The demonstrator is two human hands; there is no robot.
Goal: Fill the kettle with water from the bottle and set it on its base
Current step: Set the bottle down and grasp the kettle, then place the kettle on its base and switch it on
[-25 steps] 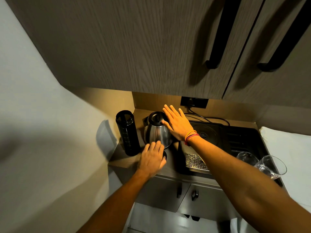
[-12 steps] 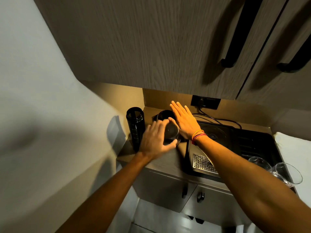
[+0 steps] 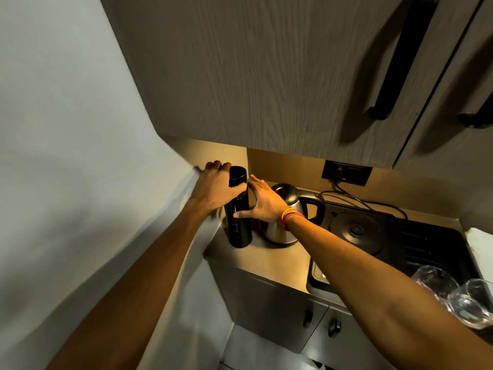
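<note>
Two hands on tall black cylindrical bottle (image 3: pixel 238 209): left hand (image 3: pixel 214 189) gripping its cap, right hand (image 3: pixel 264 202) fingers spread flat vs side. Rounded steel kettle (image 3: pixel 288 209) beside, on matte surface (image 3: pixel 272 259).

The tall cylindrical bottle (image 3: pixel 238 209) is glossy black, with faint ring marks down its side. The rounded metal kettle (image 3: pixel 286 217) is silvery steel with a black handle and black rim. Yellow, pink and red thread bands (image 3: pixel 290 215) circle the right wrist. The flat wooden worktop (image 3: pixel 269 259) is warm tan. A round black base plate (image 3: pixel 354 231) shows concentric rings. The cupboard doors (image 3: pixel 266 76) overhead are grey-brown woodgrain with black bar handles (image 3: pixel 400 57).
</note>
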